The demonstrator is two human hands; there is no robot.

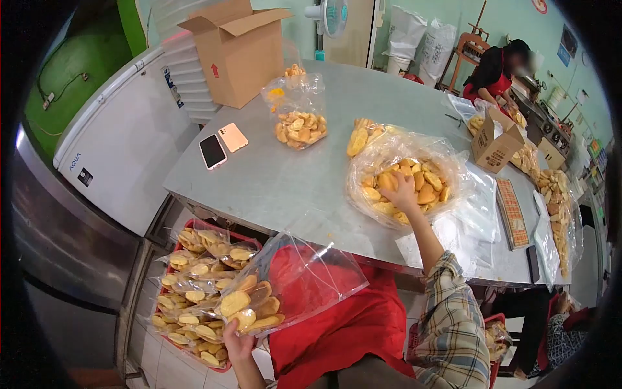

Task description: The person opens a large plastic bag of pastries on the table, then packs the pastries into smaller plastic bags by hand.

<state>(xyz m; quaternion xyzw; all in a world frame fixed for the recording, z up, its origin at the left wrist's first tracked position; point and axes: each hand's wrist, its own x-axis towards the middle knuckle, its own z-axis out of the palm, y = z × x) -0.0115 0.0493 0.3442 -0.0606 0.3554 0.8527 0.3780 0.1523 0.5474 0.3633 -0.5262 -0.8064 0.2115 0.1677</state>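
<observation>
- Plastic pouch (317, 275), clear, part-filled with yellow slices (249, 303): located at my left hand (238, 347). I have the fingers pinching its lower end.
- Large bag (355, 185), open: surrounds my right hand (403, 192). Fingers curl over loose slices (427, 194); from my remote feed I cannot tell whether they grip one.
- Red crate (256, 242) of filled packets (194, 298): just beside the left fingers.
- Metal table (253, 175): below the right fingers.
- Two phones (212, 151): well beyond the left fingers.
</observation>
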